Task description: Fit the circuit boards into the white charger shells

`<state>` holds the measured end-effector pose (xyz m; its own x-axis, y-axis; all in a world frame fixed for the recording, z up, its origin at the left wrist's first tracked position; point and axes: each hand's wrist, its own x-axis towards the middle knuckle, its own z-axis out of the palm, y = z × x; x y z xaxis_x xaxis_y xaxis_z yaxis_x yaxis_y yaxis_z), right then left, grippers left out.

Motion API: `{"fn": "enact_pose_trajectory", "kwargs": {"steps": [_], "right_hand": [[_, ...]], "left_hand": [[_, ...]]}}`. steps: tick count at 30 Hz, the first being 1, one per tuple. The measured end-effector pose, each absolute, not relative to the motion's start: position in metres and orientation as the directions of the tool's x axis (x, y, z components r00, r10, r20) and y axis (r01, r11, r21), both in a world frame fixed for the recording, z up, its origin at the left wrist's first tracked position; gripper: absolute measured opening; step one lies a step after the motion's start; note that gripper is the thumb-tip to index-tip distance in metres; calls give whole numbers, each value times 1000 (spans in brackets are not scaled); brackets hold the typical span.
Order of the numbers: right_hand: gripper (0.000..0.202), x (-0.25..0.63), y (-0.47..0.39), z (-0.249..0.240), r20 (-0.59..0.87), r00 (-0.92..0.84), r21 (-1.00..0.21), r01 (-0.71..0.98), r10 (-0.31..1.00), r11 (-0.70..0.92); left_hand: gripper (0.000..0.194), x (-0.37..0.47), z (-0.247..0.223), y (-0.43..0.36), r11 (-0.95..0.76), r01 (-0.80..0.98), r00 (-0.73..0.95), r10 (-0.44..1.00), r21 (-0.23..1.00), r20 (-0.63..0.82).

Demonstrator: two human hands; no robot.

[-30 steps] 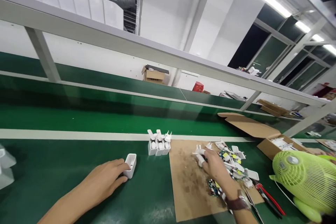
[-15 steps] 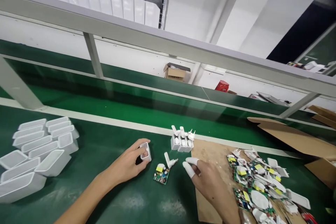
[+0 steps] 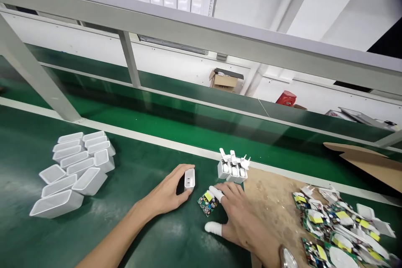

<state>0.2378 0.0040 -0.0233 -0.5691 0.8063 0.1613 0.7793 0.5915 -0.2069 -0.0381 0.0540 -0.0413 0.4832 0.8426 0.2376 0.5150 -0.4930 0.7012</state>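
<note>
Between the thumb and fingers of my left hand [image 3: 169,192] stands a small white plastic case [image 3: 189,179], its open end towards me and two slots showing inside. Just right of it, a green circuit board [image 3: 207,203] with a yellow-wrapped part lies on the table. My right hand [image 3: 235,213] reaches over the board's right side, thumb and index finger spread wide, both in white finger cots. The index fingertip is over or touching the board; I cannot tell which. The white piece wired to the board is hidden under this hand.
Several white cases [image 3: 75,194] stand grouped at left. Behind my right hand are three filled cases [image 3: 233,171] with white plug parts sticking up. Brown cardboard [image 3: 276,209] and a pile of circuit boards [image 3: 339,226] lie at right. A metal rail [image 3: 201,29] crosses above the belt [image 3: 176,123].
My right hand has moved left over the circuit board, its thumb and index finger opening apart. My left fingers have come out of the case's mouth and now grip its sides. The view has shifted.
</note>
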Motion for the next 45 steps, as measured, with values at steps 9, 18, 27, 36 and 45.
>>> {"fn": "enact_pose_trajectory", "kwargs": {"steps": [9,18,27,36,45], "right_hand": [[73,247,0,-55,312,-510,-338,729,802,595],[59,250,-4,-58,393,-456,-444,666,799,599],[52,240,-5,-25,709,-275,-348,665,650,661],[60,238,-7,-36,693,-371,-209,717,619,665],[57,238,-7,-38,636,-447,-124,746,630,654]], "left_hand": [[77,-34,-50,52,-426,544,464,871,723,164],[84,-35,-51,56,-360,564,454,887,743,85],[79,-18,-59,49,-429,524,439,876,735,199],[86,-6,-59,41,-579,433,541,780,691,315],[83,-5,-59,43,-605,435,558,762,666,328]]}}
